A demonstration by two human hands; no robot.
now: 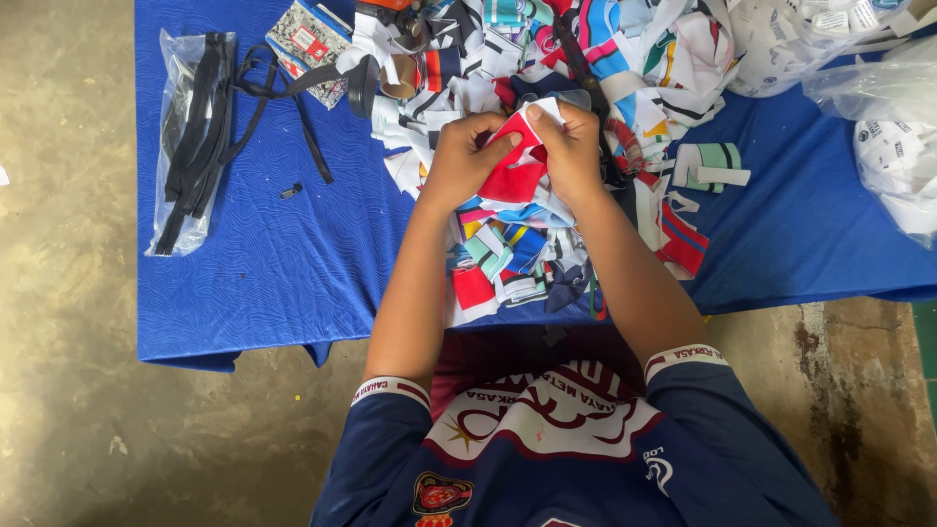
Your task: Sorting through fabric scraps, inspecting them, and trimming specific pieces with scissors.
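From my remote seat I see both bare hands working together over a heap of fabric scraps. My left hand pinches closed on a small red and white piece of cloth, thumb pressed onto its upper red edge. My right hand grips the same piece at its white top corner, fingers curled tight around it. The cloth is held just above the pile of mixed coloured fabric offcuts, white, red, blue, teal and black, which spreads over the middle of the blue textured table cover.

Well to the left of the hands lies a clear plastic bag of black straps, with some loose black straps trailing out of it toward the pile. A small dark clip lies on the cover between the bag and my left forearm. At the top edge, just beside the straps, sits a flat patterned packet in red, white and black. At the right, clear plastic bags of white printed labels rest on the cover, well apart from the hands. A rolled strip of pale green and white ribbing lies just right of the pile.
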